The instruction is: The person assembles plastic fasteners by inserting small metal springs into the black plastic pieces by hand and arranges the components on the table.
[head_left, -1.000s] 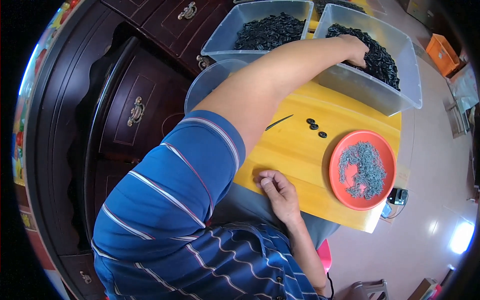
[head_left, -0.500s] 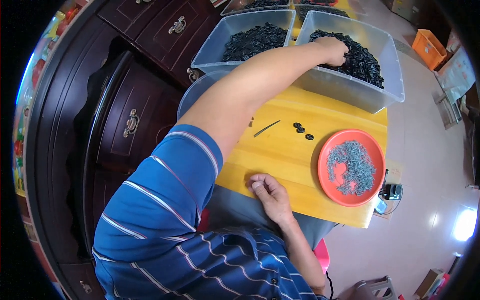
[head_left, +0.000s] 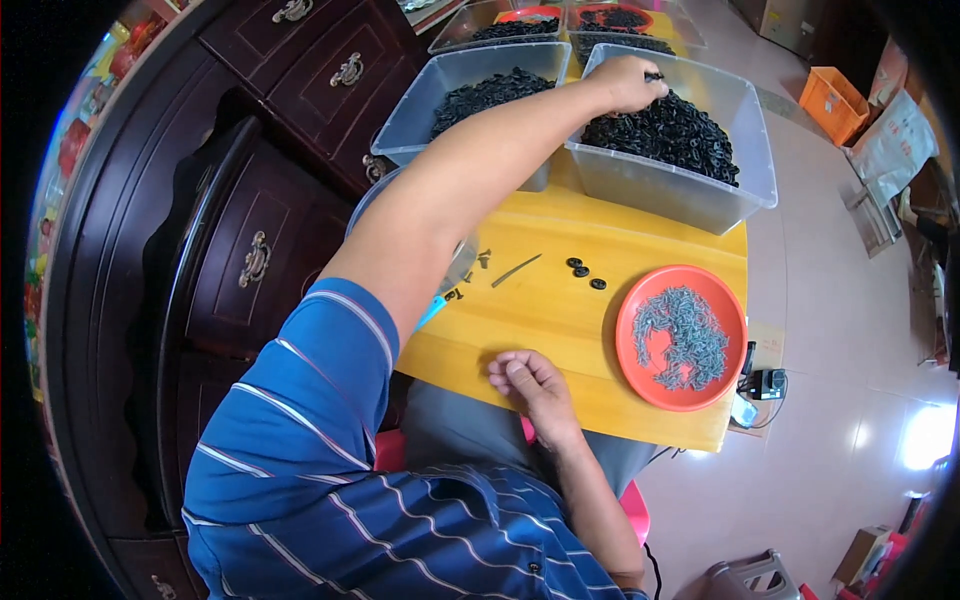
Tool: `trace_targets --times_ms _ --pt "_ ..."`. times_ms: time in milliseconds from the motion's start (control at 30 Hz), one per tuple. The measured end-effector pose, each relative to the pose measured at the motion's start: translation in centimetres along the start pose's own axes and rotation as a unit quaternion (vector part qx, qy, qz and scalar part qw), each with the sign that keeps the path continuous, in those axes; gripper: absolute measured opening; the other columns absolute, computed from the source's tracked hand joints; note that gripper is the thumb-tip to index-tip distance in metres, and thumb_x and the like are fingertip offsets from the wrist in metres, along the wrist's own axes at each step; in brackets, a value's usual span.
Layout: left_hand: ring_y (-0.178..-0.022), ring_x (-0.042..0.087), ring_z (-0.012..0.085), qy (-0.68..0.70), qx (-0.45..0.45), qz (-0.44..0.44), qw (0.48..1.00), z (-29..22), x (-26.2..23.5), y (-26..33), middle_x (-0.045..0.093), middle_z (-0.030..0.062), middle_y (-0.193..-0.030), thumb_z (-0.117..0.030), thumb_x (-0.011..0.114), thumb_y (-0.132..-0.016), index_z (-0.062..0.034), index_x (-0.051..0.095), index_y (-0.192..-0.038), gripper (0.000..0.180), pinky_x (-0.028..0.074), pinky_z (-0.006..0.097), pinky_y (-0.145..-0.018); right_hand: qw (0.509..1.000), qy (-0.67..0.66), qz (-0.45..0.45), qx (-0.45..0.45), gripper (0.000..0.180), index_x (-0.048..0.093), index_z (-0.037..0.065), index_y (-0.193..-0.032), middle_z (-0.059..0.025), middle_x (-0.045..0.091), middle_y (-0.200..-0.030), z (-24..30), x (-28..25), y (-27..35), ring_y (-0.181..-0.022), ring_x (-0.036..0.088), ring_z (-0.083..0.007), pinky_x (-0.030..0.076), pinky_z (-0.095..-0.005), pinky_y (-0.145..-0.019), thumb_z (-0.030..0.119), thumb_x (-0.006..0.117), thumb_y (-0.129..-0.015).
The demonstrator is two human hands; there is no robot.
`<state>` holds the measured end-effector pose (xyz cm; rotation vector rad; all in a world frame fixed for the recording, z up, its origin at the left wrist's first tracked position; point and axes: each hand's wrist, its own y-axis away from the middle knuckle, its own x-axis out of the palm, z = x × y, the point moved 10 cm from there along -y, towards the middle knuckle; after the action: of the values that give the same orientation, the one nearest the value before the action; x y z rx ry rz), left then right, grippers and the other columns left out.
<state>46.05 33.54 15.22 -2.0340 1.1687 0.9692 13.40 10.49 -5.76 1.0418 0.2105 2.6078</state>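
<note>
My left hand (head_left: 628, 84) is pinched over the right-hand clear plastic bin (head_left: 672, 197), with a small black plastic piece (head_left: 653, 76) at its fingertips. Under it lies a heap of similar black pieces (head_left: 665, 140). Resting at the table's near edge, my right hand (head_left: 537, 388) has its fingers curled and thumb against them; whatever may be inside is hidden. Between the hands, a few black oval pieces (head_left: 581, 271) lie on the yellow table (head_left: 540, 325). Beside my right hand stands a red plastic bowl (head_left: 622, 345) of grey screws (head_left: 688, 335).
A second clear bin (head_left: 405, 130) of black pieces stands left, with more bins behind. A thin dark strip (head_left: 516, 270) lies mid-table. My left arm partly covers a blue-handled item (head_left: 431, 312) and a round metallic thing (head_left: 463, 262). Dark wooden drawers (head_left: 255, 255) border the left.
My left hand has risen from the heap, now with a black piece showing at its fingertips. The whole view has shifted slightly. My right hand stays curled at the table edge.
</note>
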Motion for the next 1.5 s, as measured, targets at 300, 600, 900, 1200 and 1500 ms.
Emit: trace_targets --times_ms 300,600,900,1200,1500 --pt "-0.064 0.058 0.0057 0.334 0.022 0.001 0.942 -3.1 -4.5 13.2 0.062 -0.0028 -0.082 -0.035 0.063 -0.098 -0.0114 0.066 -0.100 0.024 0.046 0.024 -0.046 0.962 -0.107 -0.201 -0.153 0.040 0.059 0.004 -0.127 -0.0123 0.066 -0.125 5.0 -3.2 1.2 -0.114 0.064 -0.0212 0.049 -0.0356 -0.100 0.038 0.048 -0.108" --pt "-0.065 0.059 0.0114 0.372 -0.053 -0.087 0.922 5.4 7.2 29.2 0.060 0.0027 -0.069 -0.026 0.065 -0.097 -0.0052 0.065 -0.097 0.021 0.051 0.032 -0.063 0.904 0.099 -0.294 -0.294 0.060 0.041 -0.003 -0.148 -0.0164 0.047 -0.149 6.5 -4.4 2.4 -0.140 0.041 -0.0259 0.029 -0.0391 -0.118 0.044 0.037 -0.110" --pt "-0.086 0.066 0.0340 0.204 0.088 -0.206 0.953 5.6 7.1 32.9 0.065 0.0130 -0.095 -0.019 0.070 -0.091 -0.0076 0.066 -0.100 0.015 0.054 0.041 -0.075 0.812 0.344 -0.298 -0.364 0.071 0.027 -0.008 -0.154 -0.0258 0.031 -0.159 7.0 -1.5 1.5 -0.147 0.031 -0.0379 0.023 -0.0439 -0.122 0.045 0.039 -0.108" --pt "-0.099 0.067 0.0352 0.222 0.121 -0.237 0.938 5.5 5.8 33.5 0.068 0.0168 -0.105 -0.016 0.074 -0.082 -0.0023 0.069 -0.093 0.018 0.054 0.042 -0.089 0.806 0.380 -0.316 -0.325 0.068 0.028 -0.009 -0.154 -0.0273 0.033 -0.158 7.0 -1.5 1.4 -0.147 0.032 -0.0379 0.024 -0.0428 -0.121 0.042 0.034 -0.109" --pt "-0.107 0.069 0.0348 0.215 0.188 -0.192 0.939 4.9 3.5 35.1 0.072 0.0174 -0.113 -0.014 0.065 -0.091 -0.0018 0.070 -0.112 0.025 0.054 0.043 -0.094 0.848 0.281 -0.287 -0.346 0.067 0.030 -0.006 -0.154 -0.0221 0.038 -0.156 7.3 -2.2 3.2 -0.146 0.036 -0.0313 0.026 -0.0419 -0.121 0.045 0.033 -0.110"
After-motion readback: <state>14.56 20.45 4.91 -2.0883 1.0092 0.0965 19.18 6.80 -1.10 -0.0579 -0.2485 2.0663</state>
